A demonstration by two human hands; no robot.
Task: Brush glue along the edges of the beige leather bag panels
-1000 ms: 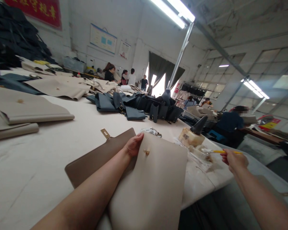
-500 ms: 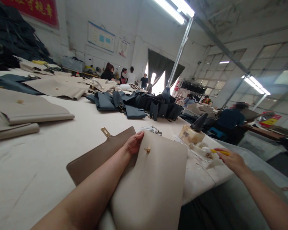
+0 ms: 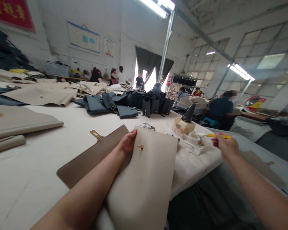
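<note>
My left hand rests over the top edge of a beige leather bag panel, close to a small gold stud. Behind that panel lies a darker taupe leather flap with a gold clasp tab at its corner. My right hand grips a yellow-handled tool, whose tip points left over a plastic sheet smeared with white residue. Just beyond the tool stands a pale block topped by a black cone-shaped piece.
The white-covered work table ends in an edge below my right hand. Beige leather pieces lie to the left, and dark blue bags stand ahead. A seated co-worker is at the right.
The whole view has swung, so the room sits further left and higher. My right hand and its tool have shifted slightly above the plastic sheet. My left hand stays on the panel.
</note>
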